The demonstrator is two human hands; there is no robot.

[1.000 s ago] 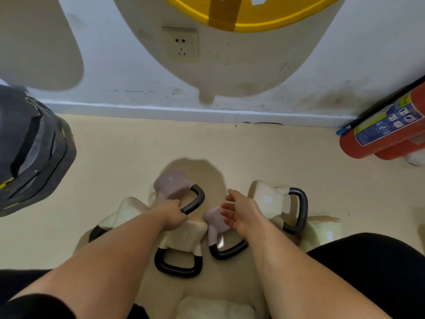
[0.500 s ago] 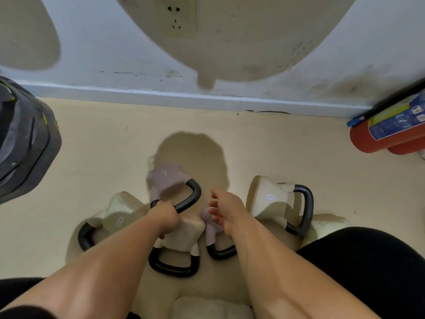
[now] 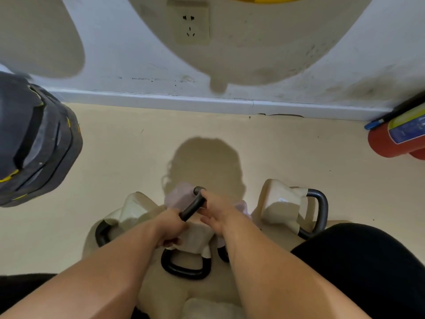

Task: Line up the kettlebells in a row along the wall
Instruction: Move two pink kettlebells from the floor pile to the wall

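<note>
Several kettlebells with black handles lie clustered on the beige floor below me. My left hand [image 3: 171, 226] grips the lower end of the black handle of a mauve kettlebell [image 3: 178, 198]. My right hand [image 3: 217, 211] rests on the upper end of the same handle, its fingers loosely curled. A cream kettlebell [image 3: 135, 210] lies to the left, another cream one [image 3: 281, 204] to the right, and one [image 3: 195, 238] under my wrists with its handle toward me. A second mauve kettlebell [image 3: 241, 207] is mostly hidden by my right hand.
The white wall with its baseboard [image 3: 207, 103] runs across the top, bare floor in front of it. A black tyre-like object [image 3: 34, 143] stands at the left. A red fire extinguisher [image 3: 395, 140] lies at the right. My dark-clothed knee [image 3: 368, 261] fills the lower right.
My right hand has moved left from the open air onto the mauve kettlebell's handle. The kettlebell has turned, so its handle now points up toward me.
</note>
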